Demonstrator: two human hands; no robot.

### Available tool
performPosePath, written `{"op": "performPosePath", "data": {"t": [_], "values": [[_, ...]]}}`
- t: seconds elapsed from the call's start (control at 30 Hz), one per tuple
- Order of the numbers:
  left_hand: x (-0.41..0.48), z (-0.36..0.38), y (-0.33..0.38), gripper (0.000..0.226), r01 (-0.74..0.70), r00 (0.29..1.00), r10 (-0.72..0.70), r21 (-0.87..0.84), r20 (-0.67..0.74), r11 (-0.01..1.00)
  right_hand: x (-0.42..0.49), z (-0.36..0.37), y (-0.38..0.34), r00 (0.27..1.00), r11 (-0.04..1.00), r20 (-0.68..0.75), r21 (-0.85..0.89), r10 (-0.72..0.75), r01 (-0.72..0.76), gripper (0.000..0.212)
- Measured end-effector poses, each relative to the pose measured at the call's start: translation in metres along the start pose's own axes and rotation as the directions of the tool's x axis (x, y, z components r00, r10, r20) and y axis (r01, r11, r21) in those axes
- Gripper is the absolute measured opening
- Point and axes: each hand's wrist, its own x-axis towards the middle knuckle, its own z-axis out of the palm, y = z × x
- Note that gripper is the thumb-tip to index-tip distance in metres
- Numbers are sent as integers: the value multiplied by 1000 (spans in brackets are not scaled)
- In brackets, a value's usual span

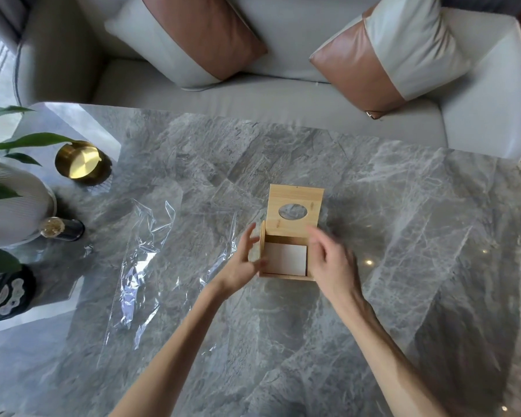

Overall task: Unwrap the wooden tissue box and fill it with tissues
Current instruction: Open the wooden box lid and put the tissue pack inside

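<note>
The wooden tissue box (286, 276) stands in the middle of the grey marble table (403, 236), its lid (295, 200) with an oval hole tipped up and back. Inside lies a white stack of tissues (285, 258). My left hand (243, 260) hovers at the box's left side, fingers spread, holding nothing. My right hand (333, 263) is at the right side with loosely curled fingers, covering the right wall; whether it touches the box I cannot tell. The clear plastic wrap (151, 254) lies crumpled on the table to the left.
A brass round tin (80, 161), a white ribbed plant pot (15, 206), a small dark jar (62, 230) and a black device (8, 293) sit at the table's left edge. Behind the table is a pale sofa (283, 94) with two brown-and-white cushions.
</note>
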Motion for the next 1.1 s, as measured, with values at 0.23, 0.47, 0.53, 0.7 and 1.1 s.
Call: {"op": "performPosePath", "data": {"t": [0.23,0.47,0.53,0.7,1.1], "values": [[8,9,25,82,22,1000,-18,-232,20,972,2,11,43,668,329,604,584,435,-742,82],[10,18,26,94,15,1000,-17,-237,-7,971,-1,13,39,685,459,600,513,413,-726,86],[12,12,30,89,9,998,-22,-217,-54,976,8,6,37,710,449,560,550,427,-704,72],[27,-4,55,58,82,994,-100,-281,-50,956,44,-12,20,604,362,664,484,440,-797,73],[17,-5,44,28,28,999,-11,-428,43,903,39,-25,32,551,245,777,496,304,-833,58]]}}
